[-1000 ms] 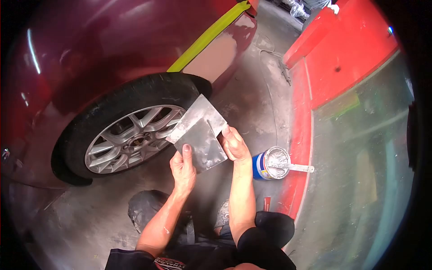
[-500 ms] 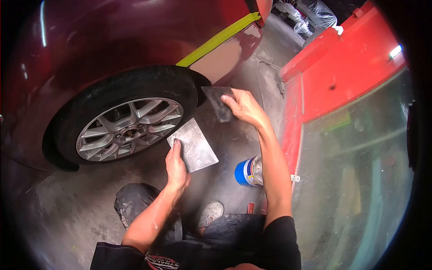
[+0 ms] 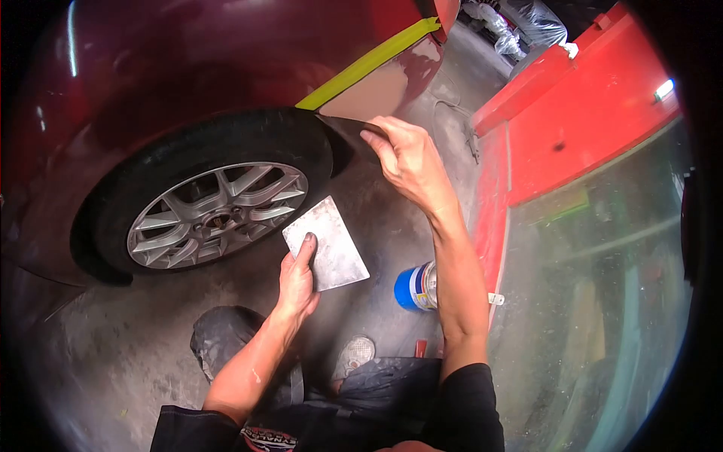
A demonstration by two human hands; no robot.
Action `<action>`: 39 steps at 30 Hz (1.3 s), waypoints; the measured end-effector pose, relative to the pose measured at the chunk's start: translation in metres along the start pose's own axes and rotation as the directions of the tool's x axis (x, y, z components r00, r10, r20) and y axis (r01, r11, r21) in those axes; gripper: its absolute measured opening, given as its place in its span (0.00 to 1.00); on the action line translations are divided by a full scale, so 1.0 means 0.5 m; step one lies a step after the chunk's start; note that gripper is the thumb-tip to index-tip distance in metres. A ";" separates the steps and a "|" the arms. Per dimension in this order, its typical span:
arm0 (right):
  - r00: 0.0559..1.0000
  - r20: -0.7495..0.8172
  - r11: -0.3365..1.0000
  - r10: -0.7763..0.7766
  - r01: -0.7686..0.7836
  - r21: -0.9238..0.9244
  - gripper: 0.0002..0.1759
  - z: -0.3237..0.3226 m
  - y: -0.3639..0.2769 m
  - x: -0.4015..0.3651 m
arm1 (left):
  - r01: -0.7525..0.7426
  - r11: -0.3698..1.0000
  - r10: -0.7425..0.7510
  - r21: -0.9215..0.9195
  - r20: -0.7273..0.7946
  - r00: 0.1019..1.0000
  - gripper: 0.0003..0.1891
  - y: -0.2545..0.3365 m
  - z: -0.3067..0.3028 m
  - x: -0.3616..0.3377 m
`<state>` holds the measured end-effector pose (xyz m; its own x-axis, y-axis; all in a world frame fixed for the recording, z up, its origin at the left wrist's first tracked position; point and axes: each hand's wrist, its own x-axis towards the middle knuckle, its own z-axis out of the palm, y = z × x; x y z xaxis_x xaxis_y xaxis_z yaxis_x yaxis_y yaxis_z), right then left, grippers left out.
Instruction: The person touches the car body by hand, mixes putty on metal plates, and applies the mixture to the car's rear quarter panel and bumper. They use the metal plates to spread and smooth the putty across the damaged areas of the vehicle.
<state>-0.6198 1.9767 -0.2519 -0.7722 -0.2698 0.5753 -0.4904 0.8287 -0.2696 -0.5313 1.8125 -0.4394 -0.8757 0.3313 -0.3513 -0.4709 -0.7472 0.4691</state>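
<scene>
Thin dark sheet is pinched in the grip of the right hand, thumb below, fingers above. It is seen almost edge-on; its long axis cannot be fixed, though its visible edge is run leftward and slightly up from the fingertips, toward the lower corner of the pinkish patch on the dark red car body. Whether the patch is touched by the sheet cannot be told.

Key relation: the patch is set up and to the left of the right grip, just beyond the fingers. Its long axis is slanted from lower left to upper right, its upper side bordered by yellow-green tape. The right hand is placed nearer to it; the left is kept lower, beside the wheel.

In the left hand a pale flat plate is gripped at its left side, thumb laid on the upper face. Broad face turned up, some grey smears noted. Plate and sheet are held well apart.

Blue-and-white can is partly hidden behind the right forearm.
</scene>
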 end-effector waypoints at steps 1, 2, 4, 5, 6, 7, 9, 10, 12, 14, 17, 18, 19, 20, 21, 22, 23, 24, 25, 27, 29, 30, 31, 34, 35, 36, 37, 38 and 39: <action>0.999 0.040 0.998 0.036 -0.033 -0.057 0.09 0.003 0.007 -0.007 | 0.014 1.000 -0.014 -0.007 0.003 1.000 0.22 0.003 0.003 -0.004; 0.995 0.074 0.991 0.069 -0.060 -0.118 0.09 0.007 0.021 -0.013 | 0.024 1.000 -0.024 -0.015 0.013 1.000 0.21 0.007 0.006 -0.005; 0.996 0.052 0.988 0.074 -0.066 -0.139 0.09 0.019 0.040 -0.023 | 0.029 0.999 -0.028 -0.027 0.035 0.999 0.19 0.014 0.009 -0.009; 0.999 0.000 0.994 0.051 -0.051 -0.097 0.10 0.028 0.047 -0.032 | 0.032 0.999 -0.030 -0.037 0.044 0.999 0.18 0.015 0.008 -0.010; 0.998 -0.048 0.998 0.027 -0.029 -0.055 0.11 0.031 0.045 -0.035 | 0.022 0.999 -0.020 -0.027 0.086 0.996 0.18 0.014 0.007 -0.010; 0.988 0.015 0.983 0.153 -0.154 0.102 0.13 0.030 0.038 -0.045 | 0.014 1.000 -0.013 -0.013 0.127 0.992 0.19 0.013 0.002 -0.012; 0.912 0.179 0.830 0.369 -0.410 0.378 0.17 0.017 0.009 -0.074 | 0.009 1.000 -0.011 0.015 0.178 0.984 0.20 0.016 0.000 -0.022; 0.873 0.212 0.718 0.439 -0.483 0.500 0.19 0.040 0.040 -0.113 | 0.005 1.000 -0.010 0.026 0.191 0.982 0.20 0.017 0.005 -0.031; 0.747 0.336 0.196 0.574 -0.524 0.829 0.18 0.091 0.012 -0.172 | -0.007 0.999 -0.001 0.038 0.186 0.983 0.22 0.018 0.007 -0.044; 0.706 0.458 -0.007 0.541 -0.541 0.841 0.19 0.143 0.027 -0.222 | -0.017 0.999 0.014 0.028 0.128 0.992 0.22 0.024 0.001 -0.044; 0.712 0.427 0.148 0.557 -0.591 0.793 0.27 0.174 0.048 -0.218 | -0.025 1.000 0.025 0.003 0.005 1.000 0.23 0.040 0.004 -0.033; 0.724 0.293 0.327 0.625 -0.584 0.743 0.31 0.178 0.064 -0.195 | -0.039 0.999 0.039 0.010 -0.035 0.999 0.23 0.038 -0.006 -0.027; 0.729 0.148 0.487 0.668 -0.579 0.654 0.35 0.180 0.083 -0.173 | -0.050 0.999 0.051 0.019 -0.077 0.996 0.23 0.035 -0.014 -0.024; 0.704 0.063 0.495 0.707 -0.557 0.667 0.36 0.182 0.110 -0.145 | -0.063 0.997 0.067 0.036 -0.131 0.989 0.17 0.033 -0.014 -0.022; 0.671 -0.025 0.506 0.741 -0.534 0.677 0.38 0.186 0.147 -0.104 | -0.040 0.997 0.049 0.073 -0.129 0.990 0.17 0.030 -0.022 -0.019; 0.629 -0.115 0.520 0.768 -0.510 0.685 0.39 0.190 0.189 -0.056 | -0.019 0.994 0.032 0.111 -0.124 0.992 0.18 0.025 -0.034 -0.016; 0.582 -0.202 0.536 0.788 -0.486 0.690 0.40 0.194 0.228 -0.007 | 0.000 0.989 0.018 0.148 -0.120 0.993 0.18 0.024 -0.044 -0.014; 0.529 -0.283 0.552 0.800 -0.464 0.694 0.42 0.199 0.258 0.035 | 0.006 0.984 0.015 0.179 -0.116 0.993 0.17 0.023 -0.047 -0.016; 0.469 -0.354 0.563 0.809 -0.446 0.696 0.43 0.208 0.271 0.061 | 0.009 0.977 0.020 0.213 -0.132 0.991 0.17 0.025 -0.050 -0.018; 0.315 -0.316 0.439 0.895 -0.492 0.752 0.47 0.221 0.245 0.104 | 0.007 0.964 0.033 0.265 -0.148 0.988 0.17 0.033 -0.062 -0.020; 0.213 -0.235 0.313 0.948 -0.510 0.801 0.49 0.234 0.226 0.109 | 0.022 0.951 0.034 0.308 -0.177 0.984 0.17 0.048 -0.083 -0.019; 0.193 -0.180 0.256 0.964 -0.509 0.822 0.50 0.238 0.220 0.101 | 0.029 0.946 0.034 0.323 -0.188 0.982 0.17 0.054 -0.087 -0.019; 0.174 -0.127 0.199 0.977 -0.508 0.838 0.51 0.242 0.215 0.096 | 0.024 0.948 0.038 0.318 -0.188 0.981 0.17 0.057 -0.090 -0.022; 0.130 -0.056 0.115 0.990 -0.512 0.851 0.53 0.244 0.197 0.099 | 0.018 0.951 0.036 0.309 -0.168 0.985 0.16 0.070 -0.088 -0.030; 0.140 -0.068 0.132 0.988 -0.520 0.844 0.53 0.244 0.191 0.104 | 0.010 0.945 0.046 0.326 -0.161 0.986 0.16 0.070 -0.094 -0.029; 0.147 -0.080 0.147 0.986 -0.527 0.837 0.53 0.230 0.164 0.113 | 0.002 0.939 0.055 0.344 -0.153 0.987 0.16 0.067 -0.106 -0.024; 0.152 -0.091 0.160 0.984 -0.534 0.830 0.54 0.218 0.138 0.122 | -0.004 0.931 0.061 0.365 -0.146 0.987 0.16 0.069 -0.108 -0.024; 0.159 -0.128 0.195 0.979 -0.546 0.814 0.52 0.211 0.107 0.130 | 0.006 0.927 0.051 0.374 -0.142 0.989 0.15 0.071 -0.108 -0.027; 0.172 -0.164 0.233 0.971 -0.557 0.797 0.52 0.213 0.087 0.138 | 0.016 0.923 0.040 0.383 -0.138 0.990 0.15 0.076 -0.097 -0.034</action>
<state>-0.7372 1.9419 -0.3061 -0.5433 0.8387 -0.0364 -0.0063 -0.0474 -0.9989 -0.5291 1.7506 -0.4547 -0.8707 0.2180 -0.4409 -0.4899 -0.4638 0.7382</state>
